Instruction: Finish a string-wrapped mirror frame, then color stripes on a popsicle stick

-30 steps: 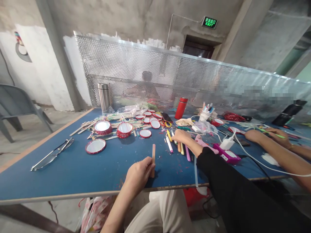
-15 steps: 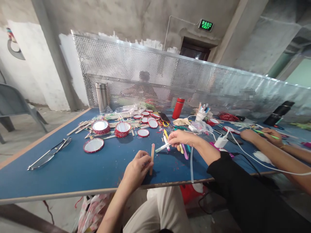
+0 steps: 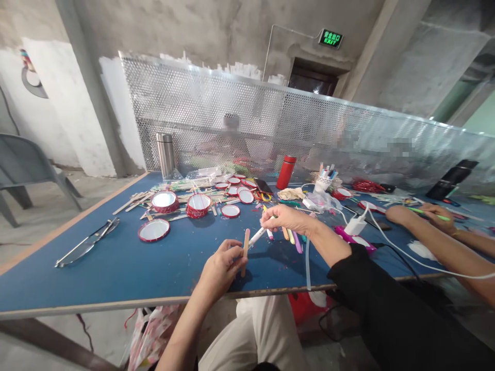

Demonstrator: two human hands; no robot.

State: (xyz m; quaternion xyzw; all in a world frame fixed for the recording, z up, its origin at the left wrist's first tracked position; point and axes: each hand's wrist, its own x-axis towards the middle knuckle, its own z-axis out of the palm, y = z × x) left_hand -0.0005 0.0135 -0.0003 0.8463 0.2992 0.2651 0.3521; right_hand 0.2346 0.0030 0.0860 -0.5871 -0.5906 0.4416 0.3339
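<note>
Wooden craft stick point(image 3: 245, 251) stands nearly upright in your left hand point(image 3: 222, 269), pinched against your curled fingers point(image 3: 233, 259) over the blue table point(image 3: 96, 281). Your right hand point(image 3: 286, 219) is closed around a white marker point(image 3: 258, 236), its tip angled down to just beside the stick. From this view, you cannot tell whether the two touch.

The stick looks light, thin and stiff, with flat faces that should give your fingertips good purchase. Take hold around its lower half, leaving the upper part free, and avoid bending it, since thin wood like this could snap. The marker looks light too, but its smooth, round barrel may slip or roll, so a firm hold along the barrel seems safest.

Loose coloured markers point(image 3: 291, 238) lie just past your right hand, while red-rimmed round mirrors point(image 3: 198, 205) sit farther up the table among more sticks. Off to the right, a co-worker's hand point(image 3: 435, 215) holds a green pen point(image 3: 419, 210).
</note>
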